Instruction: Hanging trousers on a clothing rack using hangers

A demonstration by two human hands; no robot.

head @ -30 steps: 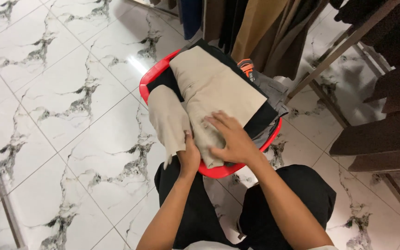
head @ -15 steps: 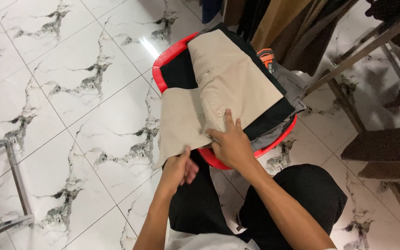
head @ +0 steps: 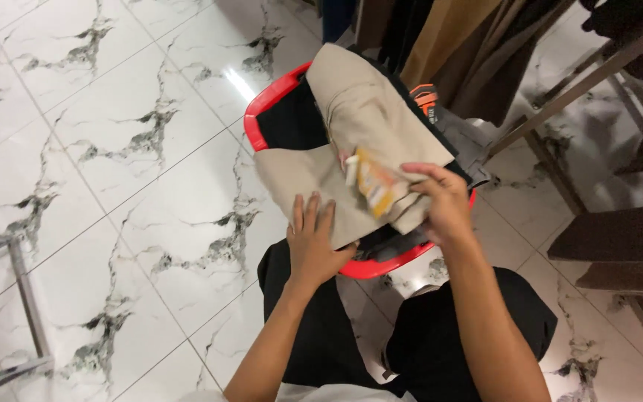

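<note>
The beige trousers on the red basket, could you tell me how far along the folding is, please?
Done: the beige trousers lie partly folded across the red basket. In hand: the left hand presses the near fold flat; the right hand grips the edge by the yellow tags. Left: one end overhangs the rim.

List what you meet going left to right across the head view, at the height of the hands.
Metal frame leg → marbled white floor tile → left hand flat on the beige garment → yellow-and-white tags → right hand → dark wooden rack.
</note>
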